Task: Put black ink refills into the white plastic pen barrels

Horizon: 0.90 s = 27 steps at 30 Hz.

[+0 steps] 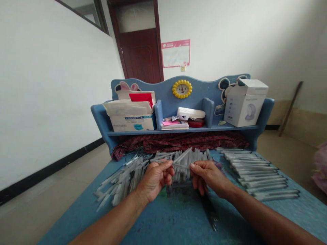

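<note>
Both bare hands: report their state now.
Left hand: closed, pinching one end of a slim, translucent whitish plastic tube.
Right hand: closed, pinching that tube's other end.

I have open tabletop (150, 223) nearest me, broken by thin dark rods (209, 211); the tube heap (127, 178) blocks left and ahead, the tube row (260, 173) the right, the shelf unit (159, 115) the far side.
</note>
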Each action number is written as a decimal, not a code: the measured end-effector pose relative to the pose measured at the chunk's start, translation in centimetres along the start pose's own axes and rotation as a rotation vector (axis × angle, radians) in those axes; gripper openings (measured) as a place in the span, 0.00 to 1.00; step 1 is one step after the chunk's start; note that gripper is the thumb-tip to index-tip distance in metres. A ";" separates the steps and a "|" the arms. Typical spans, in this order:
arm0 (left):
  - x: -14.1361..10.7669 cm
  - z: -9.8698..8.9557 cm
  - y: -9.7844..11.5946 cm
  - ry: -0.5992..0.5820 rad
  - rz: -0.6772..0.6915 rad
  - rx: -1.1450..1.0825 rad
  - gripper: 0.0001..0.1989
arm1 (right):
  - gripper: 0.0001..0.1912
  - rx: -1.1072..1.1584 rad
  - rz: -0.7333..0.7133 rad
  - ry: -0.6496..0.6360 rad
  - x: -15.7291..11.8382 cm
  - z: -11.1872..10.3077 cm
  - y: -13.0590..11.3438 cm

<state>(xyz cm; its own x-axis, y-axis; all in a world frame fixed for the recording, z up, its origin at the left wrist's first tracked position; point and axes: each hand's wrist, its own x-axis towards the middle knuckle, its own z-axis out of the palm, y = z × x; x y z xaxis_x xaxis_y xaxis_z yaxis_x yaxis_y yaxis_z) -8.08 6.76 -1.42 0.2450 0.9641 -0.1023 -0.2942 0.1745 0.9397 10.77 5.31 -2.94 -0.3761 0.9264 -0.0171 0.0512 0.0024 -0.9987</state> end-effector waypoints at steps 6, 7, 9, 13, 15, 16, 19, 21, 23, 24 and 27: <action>-0.2 -0.2 0.5 -0.054 0.052 -0.021 0.07 | 0.23 0.080 0.055 -0.048 -0.1 -0.2 -0.2; -0.3 -0.2 0.6 -0.064 0.056 -0.025 0.07 | 0.23 0.089 0.056 -0.048 -0.1 -0.3 -0.2; -0.2 -0.1 0.7 -0.079 0.053 -0.043 0.07 | 0.22 0.103 0.050 -0.037 0.0 -0.4 -0.3; 0.0 -0.2 0.5 -0.038 0.021 -0.038 0.09 | 0.21 0.113 0.028 -0.010 0.0 -0.5 -0.3; 0.0 -0.4 0.5 -0.008 0.020 -0.004 0.08 | 0.21 0.116 0.024 -0.003 -0.1 -0.6 -0.3; 0.1 -0.4 0.5 -0.001 0.025 0.009 0.08 | 0.21 0.118 0.024 -0.003 -0.1 -0.6 -0.3; 0.0 -0.5 0.5 -0.007 0.049 0.024 0.05 | 0.21 0.128 0.028 -0.003 -0.1 -0.9 -0.3; 0.0 -0.4 0.6 -0.023 0.067 0.025 0.05 | 0.21 0.135 0.031 -0.005 0.0 -1.1 -0.2; -0.1 -0.3 0.7 -0.041 0.076 0.025 0.07 | 0.21 0.142 0.034 -0.004 0.1 -1.3 -0.2; -0.1 -0.3 0.7 -0.047 0.076 0.021 0.07 | 0.20 0.145 0.034 -0.002 0.1 -1.4 -0.2; 0.0 -0.3 0.7 -0.067 0.064 0.012 0.08 | 0.20 0.149 0.030 0.015 0.1 -1.7 -0.4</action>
<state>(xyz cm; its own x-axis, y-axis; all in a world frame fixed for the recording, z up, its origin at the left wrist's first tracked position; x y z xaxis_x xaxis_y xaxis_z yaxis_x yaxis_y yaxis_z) -8.57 6.90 -0.90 0.2875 0.9576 -0.0203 -0.3001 0.1102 0.9475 12.25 6.02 -2.48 -0.3628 0.9307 -0.0469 -0.0760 -0.0797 -0.9939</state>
